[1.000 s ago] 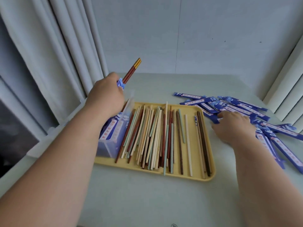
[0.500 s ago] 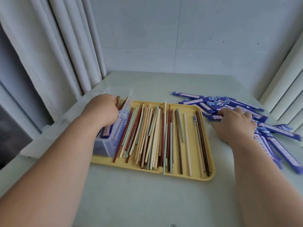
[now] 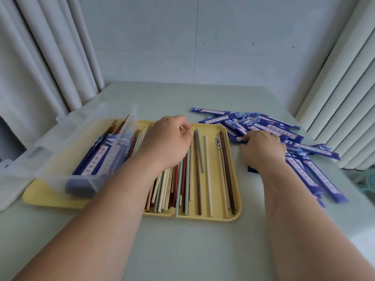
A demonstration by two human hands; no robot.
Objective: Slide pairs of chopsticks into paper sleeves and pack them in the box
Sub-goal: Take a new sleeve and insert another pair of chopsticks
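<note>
Several loose chopsticks (image 3: pixel 208 179) in mixed colours lie lengthwise on a yellow tray (image 3: pixel 237 211). My left hand (image 3: pixel 168 140) is over their far ends, with curled fingers pinching at a chopstick there. A clear plastic box (image 3: pixel 81 142) stands on the tray's left part and holds sleeved pairs (image 3: pixel 101 157). To the right of the tray lies a pile of blue paper sleeves (image 3: pixel 274 126). My right hand (image 3: pixel 261 151) rests on the pile's near left edge, fingers curled round one sleeve.
The pale green table (image 3: pixel 182 250) stretches toward me in front of the tray. Its translucent lid (image 3: pixel 12 179) hangs off the box at the left. Curtains (image 3: pixel 50 57) close in the left side, and more curtain folds (image 3: pixel 345 98) the right.
My left hand put the sleeved brown pair into the box, then moved right onto the loose chopsticks. My right hand stayed on the sleeve pile. The camera has come closer.
</note>
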